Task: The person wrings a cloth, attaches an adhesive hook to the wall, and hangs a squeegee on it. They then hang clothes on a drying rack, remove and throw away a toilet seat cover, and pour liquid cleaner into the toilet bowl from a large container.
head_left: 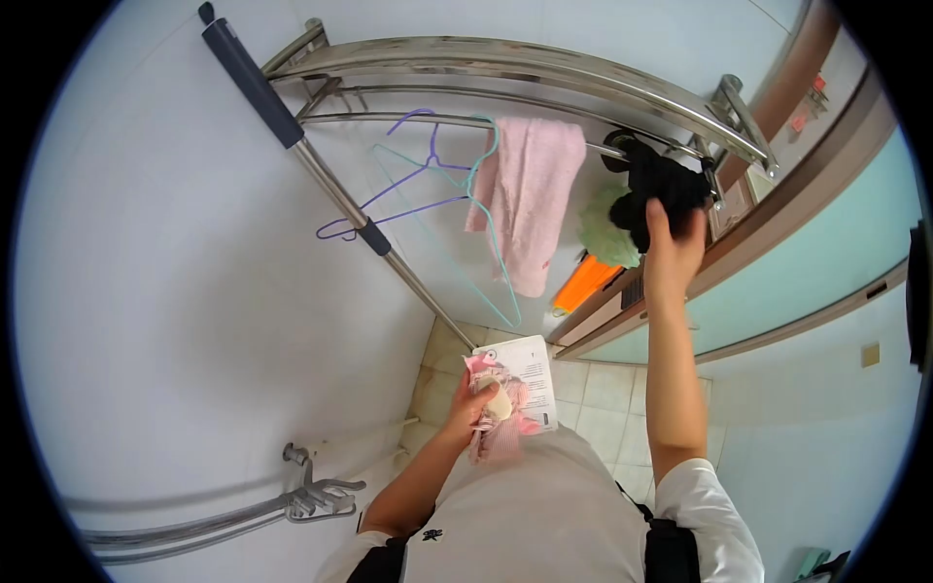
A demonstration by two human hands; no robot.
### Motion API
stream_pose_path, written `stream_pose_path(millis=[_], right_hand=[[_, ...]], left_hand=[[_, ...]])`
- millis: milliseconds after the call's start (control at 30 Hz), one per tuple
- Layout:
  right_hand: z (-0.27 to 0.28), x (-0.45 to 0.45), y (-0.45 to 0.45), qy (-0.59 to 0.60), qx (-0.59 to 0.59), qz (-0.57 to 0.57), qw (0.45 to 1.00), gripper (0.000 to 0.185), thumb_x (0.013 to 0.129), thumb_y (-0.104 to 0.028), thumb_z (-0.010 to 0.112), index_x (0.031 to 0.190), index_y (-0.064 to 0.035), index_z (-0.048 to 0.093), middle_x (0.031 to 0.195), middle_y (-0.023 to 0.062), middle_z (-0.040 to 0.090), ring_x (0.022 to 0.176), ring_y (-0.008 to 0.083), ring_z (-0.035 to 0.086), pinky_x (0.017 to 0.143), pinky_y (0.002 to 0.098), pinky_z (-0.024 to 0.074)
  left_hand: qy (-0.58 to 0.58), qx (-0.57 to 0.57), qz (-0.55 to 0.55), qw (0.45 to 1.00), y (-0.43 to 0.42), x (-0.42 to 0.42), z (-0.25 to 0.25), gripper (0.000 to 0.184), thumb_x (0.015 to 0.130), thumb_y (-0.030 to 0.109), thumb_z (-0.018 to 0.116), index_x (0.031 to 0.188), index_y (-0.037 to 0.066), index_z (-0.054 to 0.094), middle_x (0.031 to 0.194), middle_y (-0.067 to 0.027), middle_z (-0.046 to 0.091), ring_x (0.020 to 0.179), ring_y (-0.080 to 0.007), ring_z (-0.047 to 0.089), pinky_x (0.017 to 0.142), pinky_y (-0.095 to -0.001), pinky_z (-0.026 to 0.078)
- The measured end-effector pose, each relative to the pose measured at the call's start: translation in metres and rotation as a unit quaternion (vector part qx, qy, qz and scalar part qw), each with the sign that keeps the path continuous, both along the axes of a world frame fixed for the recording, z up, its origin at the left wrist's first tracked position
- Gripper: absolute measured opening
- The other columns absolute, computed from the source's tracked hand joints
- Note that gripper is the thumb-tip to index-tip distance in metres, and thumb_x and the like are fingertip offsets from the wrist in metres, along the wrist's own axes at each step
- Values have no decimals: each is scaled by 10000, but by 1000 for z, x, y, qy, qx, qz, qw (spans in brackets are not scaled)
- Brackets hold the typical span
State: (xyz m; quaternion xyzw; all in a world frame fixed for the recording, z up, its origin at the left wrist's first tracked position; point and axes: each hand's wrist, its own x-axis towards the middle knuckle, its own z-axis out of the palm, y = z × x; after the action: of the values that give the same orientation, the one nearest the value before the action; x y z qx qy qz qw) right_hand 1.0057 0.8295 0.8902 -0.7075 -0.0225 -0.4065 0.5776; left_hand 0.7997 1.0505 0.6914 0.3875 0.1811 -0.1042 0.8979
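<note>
My left hand (466,406), low in front of my body, is wrapped around a bunched pink striped cloth (501,442). Against that cloth lies a cream oval piece (497,401), its kind unclear. Just behind them is a white panel with printed text (530,364). My right hand (673,253) reaches up to the right end of the rail, with its fingers closed around a bundle of black cloth (661,180). Part of those fingers is hidden by the cloth. A pale green mesh bundle (604,228) hangs just left of it.
A metal towel rack (505,63) spans the wall, with a pink towel (535,204), a purple hanger (408,175) and a teal hanger (501,262) on its rail. A grey-handled pole (330,180) leans at left. An orange item (585,284) hangs below. A shower tap (316,496) is low left.
</note>
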Motion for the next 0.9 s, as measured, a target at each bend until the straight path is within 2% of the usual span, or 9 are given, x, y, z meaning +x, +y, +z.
stream_pose_path(millis=[100,167,300,367,467,700,800,867,900], right_hand=[[-5,-66,34,-160,-260,-125,944,711,759,-107,722,1353,81,381,1298,238,475,1166,354,505,946,406,435],[-26,-96,61,-73,-290,96,949,704,752,-100,706,1344,97,380,1280,250,485,1148,398,510,967,421,425],[-44,-47,139,47,-159,273,948,608,815,-152,682,1303,105,425,1184,244,549,1017,294,577,858,362,470],[-35,-8,159,202,-16,403,892,524,861,-168,645,1289,73,462,927,159,639,801,204,623,721,331,495],[-4,15,167,171,-82,378,906,427,902,-133,590,1281,34,490,678,44,603,595,127,574,572,289,461],[48,-54,96,211,-65,469,855,327,940,-59,506,1264,-16,522,595,-40,502,532,50,458,510,244,403],[1,-113,64,221,-33,509,831,308,933,-45,511,1238,-16,545,593,-28,515,526,54,467,511,260,428],[-42,-135,56,231,-145,466,842,288,919,-45,532,1203,-28,576,599,40,545,507,93,490,510,290,451],[-54,-141,60,255,-169,466,830,279,907,-42,542,1182,-29,590,620,87,568,504,151,525,506,311,460]], left_hand=[[3,9,32,999,9,-3,1,567,892,65,633,1389,83,361,1211,-74,549,1093,-199,570,906,-351,492],[13,-2,37,999,14,-6,5,572,893,58,629,1396,84,358,1212,-74,552,1099,-203,570,908,-350,491],[-11,-7,34,999,22,-7,12,573,895,51,627,1401,85,359,1210,-70,560,1094,-207,576,904,-350,494],[-14,10,45,999,22,-11,6,570,893,50,631,1397,84,366,1210,-70,560,1087,-207,579,900,-352,497],[-21,12,68,997,24,-14,8,564,887,53,640,1387,84,381,1203,-64,563,1077,-203,582,901,-348,494],[-46,86,23,995,67,-53,-36,488,853,47,650,1308,75,476,1203,-91,572,989,-233,627,828,-366,546],[-162,-158,-16,974,83,-75,67,527,828,45,665,1300,36,430,1187,-184,554,1098,-300,589,796,-465,568],[-187,-176,-19,966,72,-63,108,617,797,89,700,1329,10,397,1226,-196,534,1120,-323,578,862,-466,546],[-204,-97,11,974,69,-60,99,668,779,111,721,1343,1,380,1246,-193,525,1126,-319,576,886,-458,535]])
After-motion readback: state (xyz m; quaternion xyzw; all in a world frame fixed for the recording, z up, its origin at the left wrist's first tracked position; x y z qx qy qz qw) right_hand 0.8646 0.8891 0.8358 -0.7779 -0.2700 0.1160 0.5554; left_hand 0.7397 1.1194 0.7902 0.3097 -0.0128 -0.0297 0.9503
